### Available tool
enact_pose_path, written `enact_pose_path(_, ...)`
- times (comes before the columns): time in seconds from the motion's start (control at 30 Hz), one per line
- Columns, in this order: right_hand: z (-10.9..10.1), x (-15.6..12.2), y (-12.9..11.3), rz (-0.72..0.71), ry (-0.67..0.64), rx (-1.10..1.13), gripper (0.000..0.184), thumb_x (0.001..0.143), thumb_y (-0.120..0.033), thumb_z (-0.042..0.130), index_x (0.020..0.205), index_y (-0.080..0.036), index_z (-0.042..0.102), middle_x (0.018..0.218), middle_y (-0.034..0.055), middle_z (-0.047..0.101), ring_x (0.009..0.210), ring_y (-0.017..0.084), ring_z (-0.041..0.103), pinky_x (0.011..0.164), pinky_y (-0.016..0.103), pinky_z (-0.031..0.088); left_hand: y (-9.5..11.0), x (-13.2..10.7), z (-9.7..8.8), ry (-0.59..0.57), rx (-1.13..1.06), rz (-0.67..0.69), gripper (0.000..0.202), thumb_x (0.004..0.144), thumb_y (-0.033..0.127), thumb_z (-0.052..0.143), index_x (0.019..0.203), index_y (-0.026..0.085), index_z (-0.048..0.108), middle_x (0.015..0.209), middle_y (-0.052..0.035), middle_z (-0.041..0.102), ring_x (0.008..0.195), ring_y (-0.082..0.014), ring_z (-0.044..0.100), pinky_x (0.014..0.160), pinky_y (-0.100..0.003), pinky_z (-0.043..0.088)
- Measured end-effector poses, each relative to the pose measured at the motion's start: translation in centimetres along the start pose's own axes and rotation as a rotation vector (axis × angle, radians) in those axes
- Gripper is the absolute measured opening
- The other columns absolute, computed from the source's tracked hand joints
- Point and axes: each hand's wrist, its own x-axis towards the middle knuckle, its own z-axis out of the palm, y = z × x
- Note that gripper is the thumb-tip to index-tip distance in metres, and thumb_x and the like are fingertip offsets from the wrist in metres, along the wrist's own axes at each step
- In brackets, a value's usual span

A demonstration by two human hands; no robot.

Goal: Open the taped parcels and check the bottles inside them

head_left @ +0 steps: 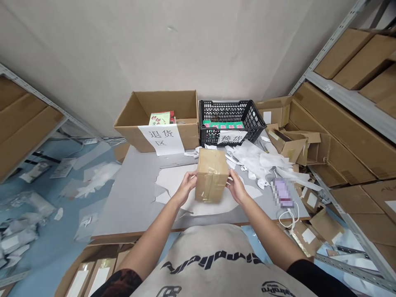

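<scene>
Between my hands is a small taped cardboard box (211, 175), its top and front faces toward me and clear tape over the front. My left hand (187, 186) grips its left side with the fingertips. On the opposite side my right hand (236, 186) presses its fingers to the box's right face. Beneath and around the box, worn white patches mark the grey table (136, 194). I cannot tell whether its bottom rests on the table or is slightly raised.
An open carton (126, 138) with colourful packs stands at the back left. Beside it is a black plastic crate (202, 134) holding green boxes. Torn white paper (253, 159) and a cabled phone (282, 193) lie on the right. Shelves (340, 93) with cartons flank both sides.
</scene>
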Motion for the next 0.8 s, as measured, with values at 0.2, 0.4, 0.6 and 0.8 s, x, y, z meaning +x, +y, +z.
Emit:
enact_pose_path(0.2,-0.8,-1.0,2.0,0.062,-0.014,-0.234,0.030,0.075,-0.050,0.065,0.091,-0.027,0.056,0.101,0.0005,0.064,0.097,0.021,0.059,0.081,0.032,0.049,0.5,-0.3,0.0,0.090,0.245,-0.249,0.061,0.085,0.075,0.042,0.121,0.026,0.047,0.134,-0.0108,0.056,0.123,-0.0268,0.053,0.091,-0.041,0.048)
enact_pose_path(0.4,-0.1,-2.0,2.3,0.117,-0.136,-0.343,0.052,0.072,-0.045,0.070,0.121,-0.030,0.058,0.128,0.0023,0.060,0.112,0.025,0.058,0.096,0.039,0.045,0.4,-1.2,-0.6,-0.037,0.234,-0.384,0.071,0.078,0.067,0.062,0.133,0.027,0.043,0.136,-0.0154,0.054,0.114,-0.0316,0.060,0.081,-0.041,0.054)
enact_pose_path(0.6,0.0,-1.1,0.0,0.028,-0.026,-0.133,0.038,0.080,-0.064,0.060,0.081,-0.026,0.056,0.093,-0.0007,0.067,0.090,0.020,0.062,0.078,0.031,0.048,2.3,-1.4,-0.1,-0.086,0.150,-0.028,0.068,0.071,0.047,0.080,0.128,0.028,0.049,0.154,-0.0100,0.034,0.131,-0.0308,0.048,0.105,-0.045,0.043)
enact_pose_path(0.8,-1.2,-0.1,2.1,-0.009,0.091,-0.198,0.037,0.071,-0.053,0.074,0.094,-0.027,0.061,0.092,0.0008,0.065,0.089,0.021,0.062,0.078,0.033,0.050,-0.1,-0.6,0.5,0.077,0.085,-0.061,0.048,0.082,0.054,0.065,0.117,0.026,0.049,0.144,-0.0106,0.044,0.122,-0.0270,0.055,0.090,-0.041,0.052)
